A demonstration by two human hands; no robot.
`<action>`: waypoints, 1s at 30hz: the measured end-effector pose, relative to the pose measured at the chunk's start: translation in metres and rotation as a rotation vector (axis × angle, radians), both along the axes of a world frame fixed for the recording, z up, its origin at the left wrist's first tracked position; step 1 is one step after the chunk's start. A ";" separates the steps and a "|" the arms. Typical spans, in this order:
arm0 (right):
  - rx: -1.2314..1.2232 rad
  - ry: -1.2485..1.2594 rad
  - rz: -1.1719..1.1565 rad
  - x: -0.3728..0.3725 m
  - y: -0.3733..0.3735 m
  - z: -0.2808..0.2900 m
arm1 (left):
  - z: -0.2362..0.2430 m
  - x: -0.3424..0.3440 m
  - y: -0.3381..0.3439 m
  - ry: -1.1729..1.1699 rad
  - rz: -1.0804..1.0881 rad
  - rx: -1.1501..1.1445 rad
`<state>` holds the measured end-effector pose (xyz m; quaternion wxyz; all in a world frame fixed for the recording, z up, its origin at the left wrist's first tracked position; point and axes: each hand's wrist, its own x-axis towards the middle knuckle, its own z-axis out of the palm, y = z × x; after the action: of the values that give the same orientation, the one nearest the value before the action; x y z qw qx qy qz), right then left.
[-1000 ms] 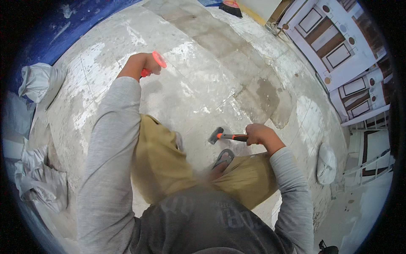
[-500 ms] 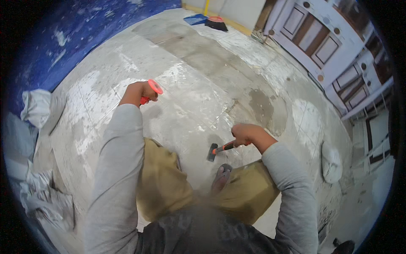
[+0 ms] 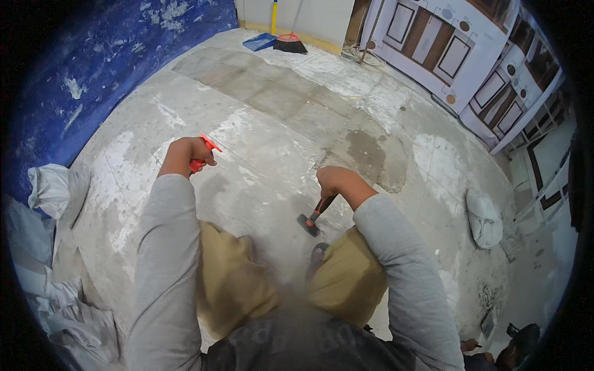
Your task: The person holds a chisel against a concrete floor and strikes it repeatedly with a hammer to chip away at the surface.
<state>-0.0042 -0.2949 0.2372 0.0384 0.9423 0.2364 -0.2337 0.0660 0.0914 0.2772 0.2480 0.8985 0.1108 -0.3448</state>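
Observation:
Above the floor left of centre, my left hand (image 3: 195, 153) is closed round a red grip with a round red guard at its top; this appears to be a hand-guarded chisel (image 3: 211, 143), its blade not clear to see. My right hand (image 3: 337, 183) wraps round the black-and-red handle of a club hammer (image 3: 309, 225). The dark hammer head hangs low over the floor in front of my right foot, tilted down to the left. Between the two hands lies a whitish, dusty tiled floor (image 3: 260, 161).
A blue sheet (image 3: 68, 93) covers the far left, with white sacks (image 3: 52, 190) beside it. At the back lie a blue dustpan (image 3: 259, 41) and a broom (image 3: 288, 43). Printed panels (image 3: 427, 49) stand far right; a white sack (image 3: 483, 217) lies right. Another person (image 3: 516, 349) is at lower right.
The right hand and hammer have moved up and left, and the hammer handle now stands steeper. The left hand sits lower and further left in view. Another person now shows at lower right.

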 end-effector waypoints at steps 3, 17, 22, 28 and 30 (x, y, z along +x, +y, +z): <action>0.014 0.076 -0.085 -0.006 0.009 0.015 | 0.010 -0.013 0.002 -0.065 -0.004 0.041; 0.062 -0.055 -0.072 0.013 -0.008 -0.016 | -0.022 -0.003 0.055 -0.035 0.086 0.025; 0.114 0.071 -0.219 0.003 0.008 0.017 | -0.030 0.002 0.075 -0.053 0.150 -0.095; 0.140 0.143 -0.228 0.008 0.000 0.008 | -0.031 0.007 0.068 0.038 0.134 -0.032; 0.153 0.150 -0.220 0.007 0.000 0.009 | -0.030 0.009 0.074 0.047 0.111 0.002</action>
<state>0.0031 -0.2947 0.2463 -0.0771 0.9426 0.1511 -0.2876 0.0747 0.1656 0.2477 0.2630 0.8829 0.1668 -0.3513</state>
